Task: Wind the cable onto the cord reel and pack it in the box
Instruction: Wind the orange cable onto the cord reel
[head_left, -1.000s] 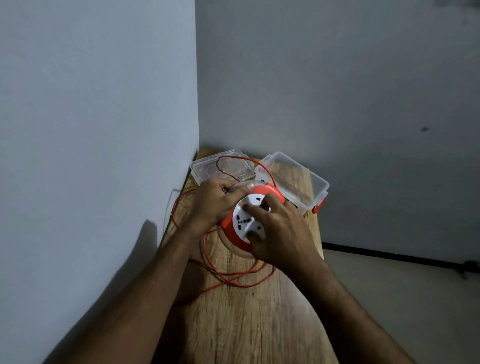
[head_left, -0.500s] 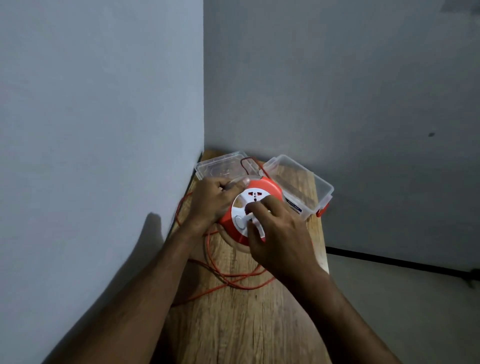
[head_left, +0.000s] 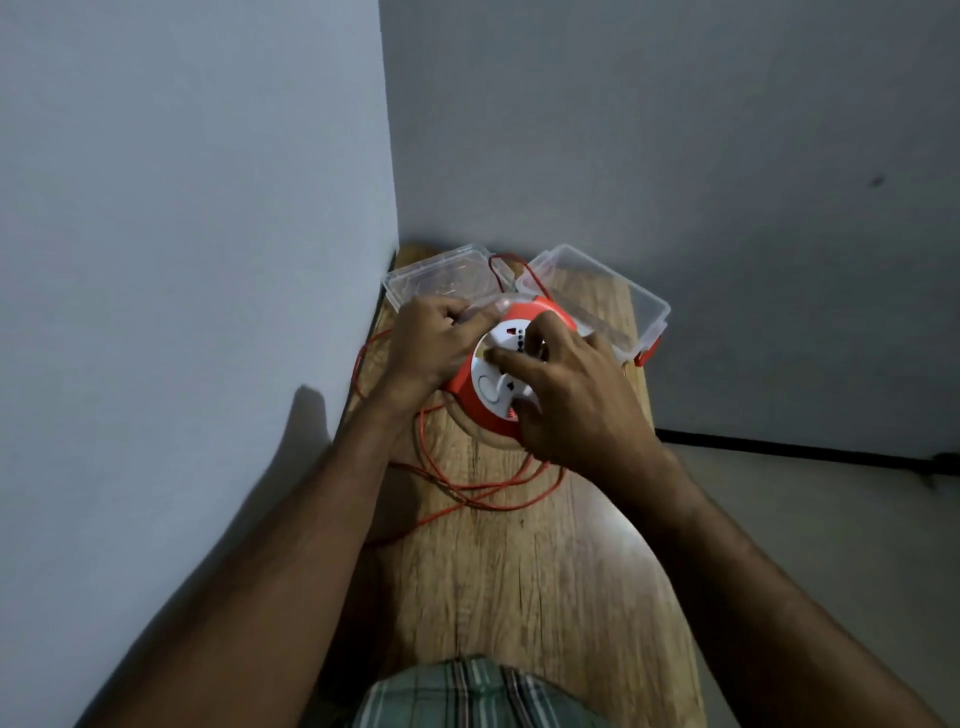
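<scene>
An orange cord reel (head_left: 470, 392) with a white socket face sits tilted on the wooden table (head_left: 524, 571). My left hand (head_left: 434, 345) grips its upper left rim. My right hand (head_left: 569, 397) lies over the white face, fingers closed on the winding handle. Loose orange cable (head_left: 470, 488) loops on the table in front of the reel and along the left wall; another strand (head_left: 506, 267) arcs behind it. A clear plastic box (head_left: 605, 299) with orange clips stands open behind the reel on the right. Its clear lid (head_left: 439, 275) lies to the left of the box.
The table is narrow and stands in a corner, with grey walls at the left and the back. Its right edge drops to a pale floor with a dark cable (head_left: 789, 449) running along the wall base. Checked cloth (head_left: 478, 691) shows at the bottom.
My right hand has turned round the reel's white face, and the sockets have rotated. The cable loop behind the reel has shrunk. My left hand has stayed on the rim.
</scene>
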